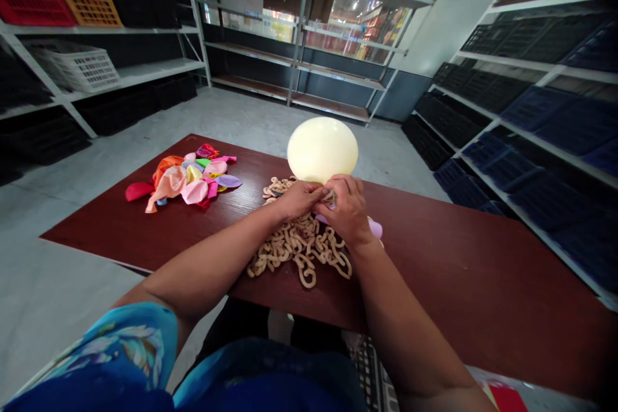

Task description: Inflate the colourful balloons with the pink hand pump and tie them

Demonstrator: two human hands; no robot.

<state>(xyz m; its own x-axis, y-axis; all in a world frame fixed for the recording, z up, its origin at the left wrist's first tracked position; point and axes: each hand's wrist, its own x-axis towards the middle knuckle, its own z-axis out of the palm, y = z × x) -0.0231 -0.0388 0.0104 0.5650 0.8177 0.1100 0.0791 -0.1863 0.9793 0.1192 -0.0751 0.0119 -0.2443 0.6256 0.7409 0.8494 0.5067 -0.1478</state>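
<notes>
Pale yellow and full, an inflated balloon (322, 149) stands over a dark red-brown counter (458, 257). At its base, a person's left hand (302, 198) pinches it with fingers closed, while the right hand (348, 206) curls around a small, partly hidden item (331, 198). Tan curled pieces (290, 241) lie on its near side; limp, multicoloured balloons (186, 180), well to its left.

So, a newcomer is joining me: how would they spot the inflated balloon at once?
Find the brown table, then the left hand and right hand meeting over it. Just beyond them is a pale yellow balloon. Unlike the limp balloons heaped at left, it is blown up.
</notes>
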